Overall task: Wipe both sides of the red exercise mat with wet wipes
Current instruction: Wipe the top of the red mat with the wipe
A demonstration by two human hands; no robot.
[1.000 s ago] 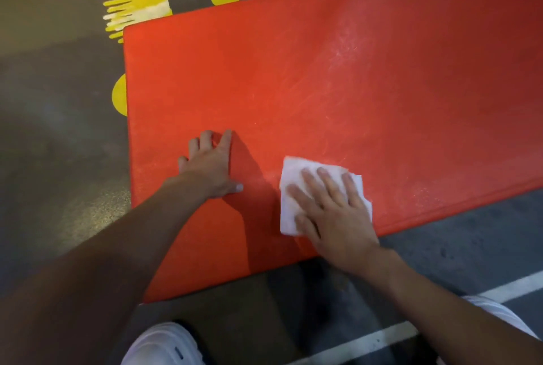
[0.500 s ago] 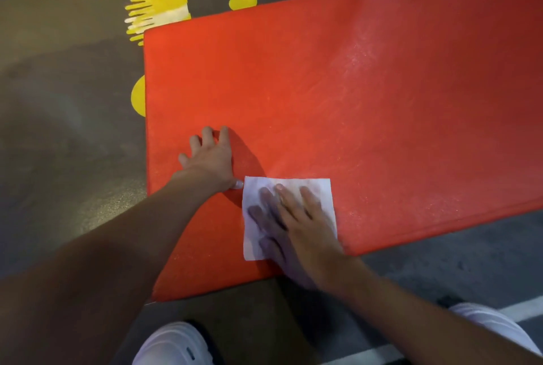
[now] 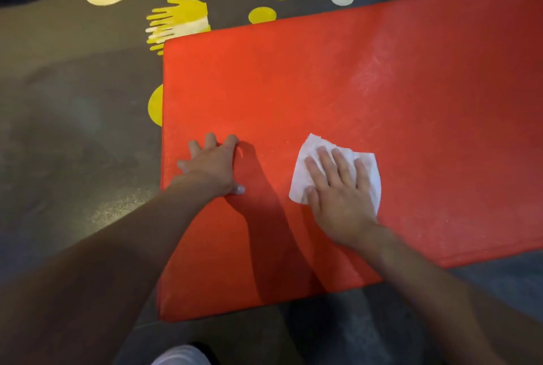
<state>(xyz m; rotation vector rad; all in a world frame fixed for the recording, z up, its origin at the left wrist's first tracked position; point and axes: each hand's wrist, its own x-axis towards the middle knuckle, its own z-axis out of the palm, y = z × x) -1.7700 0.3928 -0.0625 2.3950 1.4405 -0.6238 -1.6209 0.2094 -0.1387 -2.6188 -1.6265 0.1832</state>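
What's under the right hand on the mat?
A white wipe lies flat under the right hand, pressed onto the red mat. Its edges show around the fingers; its middle and the mat beneath are covered.

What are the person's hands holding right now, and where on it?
Nothing is gripped. The right hand presses flat on the middle of a white wet wipe on the red mat; the left hand rests flat on the mat.

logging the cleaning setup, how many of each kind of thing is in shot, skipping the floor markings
red exercise mat: 1
wet wipe: 1
hands: 2 (left hand, right hand)
white shoe: 1
total: 5
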